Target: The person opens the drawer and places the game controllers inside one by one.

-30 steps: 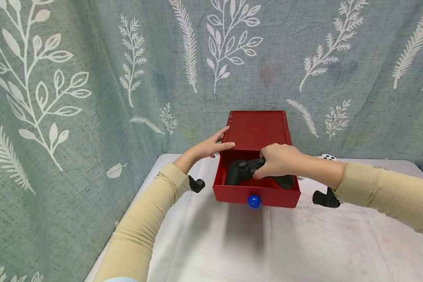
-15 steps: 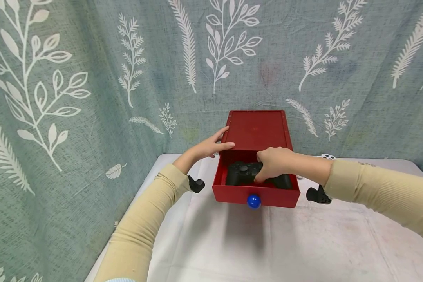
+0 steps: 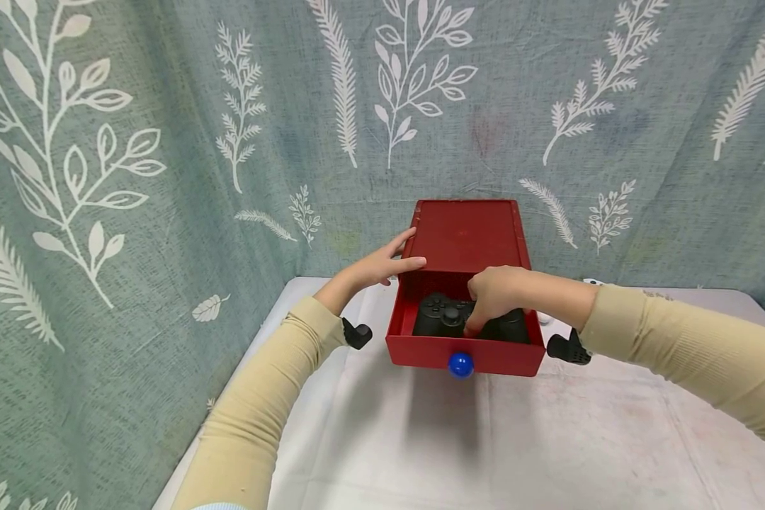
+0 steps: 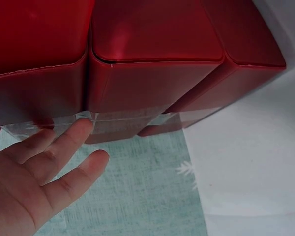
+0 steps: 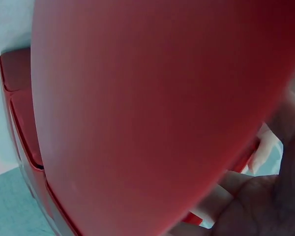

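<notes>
A red box [image 3: 465, 234] stands on the table with its drawer [image 3: 414, 350] pulled out; a blue round knob [image 3: 461, 365] sits on the drawer's front. Inside the drawer lies a black game controller [image 3: 436, 319]. My right hand [image 3: 500, 292] reaches in from the right and grips the controller by its middle. In the right wrist view, the red drawer wall [image 5: 137, 108] hides the controller and most of the fingers. At the box's left side my left hand [image 3: 379, 265] rests with spread fingers, the thumb along the top edge. The left wrist view shows those fingers [image 4: 64, 152] beside the box's tiers.
White cloth covers the table [image 3: 382, 439]. A patterned green curtain [image 3: 331, 106] hangs close behind the box and along the left. Partly behind the right arm are a white thing with dark spots [image 3: 592, 281] and a small white object [image 3: 544, 318].
My right hand has shifted slightly left and lower over the drawer. The controller has turned and settled deeper inside, its face tipping more upward. The left hand has stayed in place.
</notes>
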{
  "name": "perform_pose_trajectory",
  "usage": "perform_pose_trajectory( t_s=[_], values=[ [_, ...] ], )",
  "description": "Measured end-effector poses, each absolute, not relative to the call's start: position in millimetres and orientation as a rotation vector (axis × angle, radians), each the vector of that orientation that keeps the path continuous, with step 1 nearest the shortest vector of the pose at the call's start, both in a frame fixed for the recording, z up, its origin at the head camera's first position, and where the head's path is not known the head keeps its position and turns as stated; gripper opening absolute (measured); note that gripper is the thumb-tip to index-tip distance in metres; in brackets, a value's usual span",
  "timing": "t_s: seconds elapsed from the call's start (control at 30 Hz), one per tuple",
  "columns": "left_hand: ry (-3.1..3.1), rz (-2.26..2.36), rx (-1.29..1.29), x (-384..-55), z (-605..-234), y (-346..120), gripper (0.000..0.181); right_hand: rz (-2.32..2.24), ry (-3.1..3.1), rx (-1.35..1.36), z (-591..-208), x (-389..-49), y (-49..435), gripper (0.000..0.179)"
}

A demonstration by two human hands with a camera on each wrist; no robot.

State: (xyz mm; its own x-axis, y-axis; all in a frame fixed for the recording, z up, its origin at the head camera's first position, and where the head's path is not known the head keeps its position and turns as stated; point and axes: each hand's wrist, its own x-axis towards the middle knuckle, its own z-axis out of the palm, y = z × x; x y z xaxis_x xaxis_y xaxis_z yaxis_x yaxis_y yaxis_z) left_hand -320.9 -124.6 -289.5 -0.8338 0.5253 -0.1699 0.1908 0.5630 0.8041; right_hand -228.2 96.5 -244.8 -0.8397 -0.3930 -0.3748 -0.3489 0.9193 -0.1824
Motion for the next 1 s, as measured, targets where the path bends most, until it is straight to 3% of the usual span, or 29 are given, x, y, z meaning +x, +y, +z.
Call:
perform_pose_trajectory(
  t_s=[0.37, 1.0],
  values=[
    [2.408, 1.180, 0.583, -321, -289, -124, 0.074, -0.128, 2.723, -0.596, -242, -222, 102, 0.048],
    [2.409, 1.172, 0.577, -320, -289, -125, 0.074, -0.272, 2.899, -0.748, -230, -180, 119, 0.048]
  ],
)
